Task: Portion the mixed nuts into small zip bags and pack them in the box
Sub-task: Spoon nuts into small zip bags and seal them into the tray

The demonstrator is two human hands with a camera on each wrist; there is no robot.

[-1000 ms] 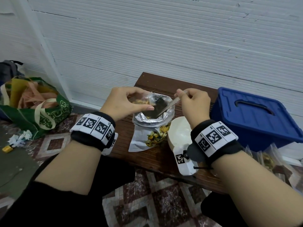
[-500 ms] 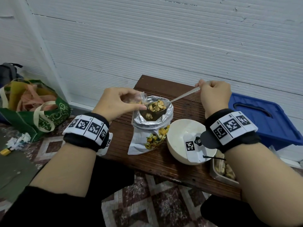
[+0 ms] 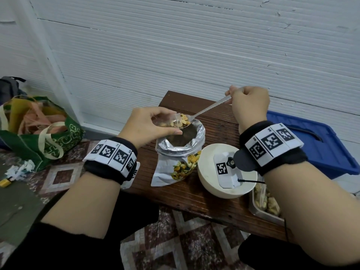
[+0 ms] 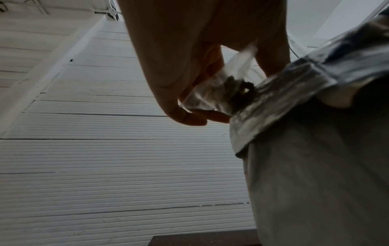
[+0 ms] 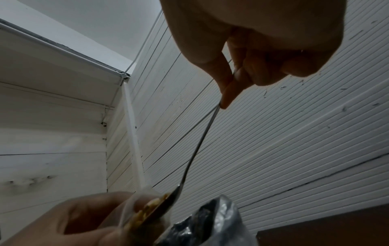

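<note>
Pinching the handle end of a metal spoon [image 3: 206,109] between thumb and curled fingers, the right hand [image 3: 250,106] is raised over the far part of the wooden counter [image 3: 194,193]. The spoon's long axis slants down from that hand toward the left and nearer side, its bowl lowest and loaded with mixed nuts [image 3: 182,120]. The bowl's tip meets the open mouth of a small clear zip bag [image 3: 171,121], which the left hand [image 3: 150,126] holds with fingers and thumb curled round it; the mouth faces right, toward the spoon. In the left wrist view the zip bag [image 4: 219,89] hangs beneath the fingers [image 4: 185,116], touching the rolled rim of the foil pouch [image 4: 294,93]. Hand, bag and spoon bowl sit directly above this foil nut pouch [image 3: 179,152], which stands upright near the counter's left edge with its silver top folded down and open. Just right of the pouch, near the front edge, rests a white bowl [image 3: 210,158], partly covered by the right wrist band. At the counter's front right corner a metal tray [image 3: 261,211] holds filled bags of nuts. A blue box [image 3: 315,152] with its lid on sits at the right, beyond the right wrist. On the floor at the left lies a green tote bag [image 3: 39,133].
</note>
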